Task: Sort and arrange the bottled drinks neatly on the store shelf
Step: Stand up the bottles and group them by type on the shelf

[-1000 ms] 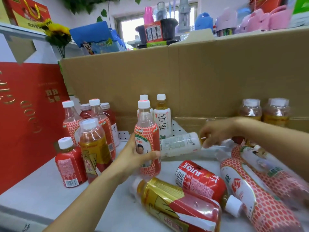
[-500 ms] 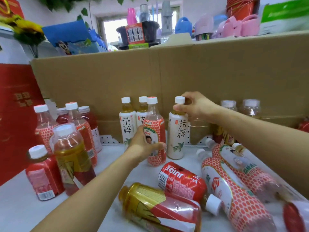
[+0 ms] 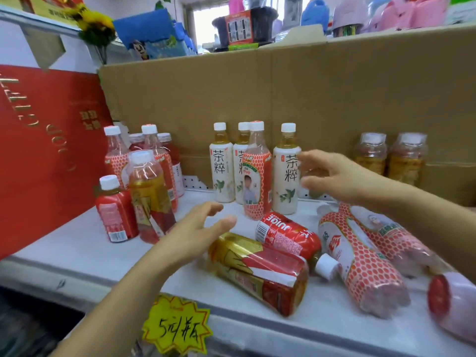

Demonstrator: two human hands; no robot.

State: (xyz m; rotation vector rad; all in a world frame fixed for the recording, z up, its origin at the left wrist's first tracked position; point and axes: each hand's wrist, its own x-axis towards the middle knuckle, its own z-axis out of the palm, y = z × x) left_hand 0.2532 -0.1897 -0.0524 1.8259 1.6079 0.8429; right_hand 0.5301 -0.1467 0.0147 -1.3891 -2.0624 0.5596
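Both hands spread, holding nothing: left hand (image 3: 203, 228) over the shelf (image 3: 77, 251) middle, right hand (image 3: 332, 176) beside the upright tea bottle (image 3: 286, 171) near the back edge

Bright even light, blown-out window (image 3: 210, 21), motion blur, wide-angle edge distortion

A white shelf (image 3: 77, 243) is recorded. A cluster of upright bottles (image 3: 148, 191) is stood at its left. Three white tea bottles (image 3: 222, 168) and one standing honeycomb-labelled bottle (image 3: 257, 181) are placed at the back centre. A gold-and-red bottle (image 3: 260, 271), a red juice bottle (image 3: 288, 235) and two fallen honeycomb-labelled bottles (image 3: 365, 274) are laid on their sides at the front right.
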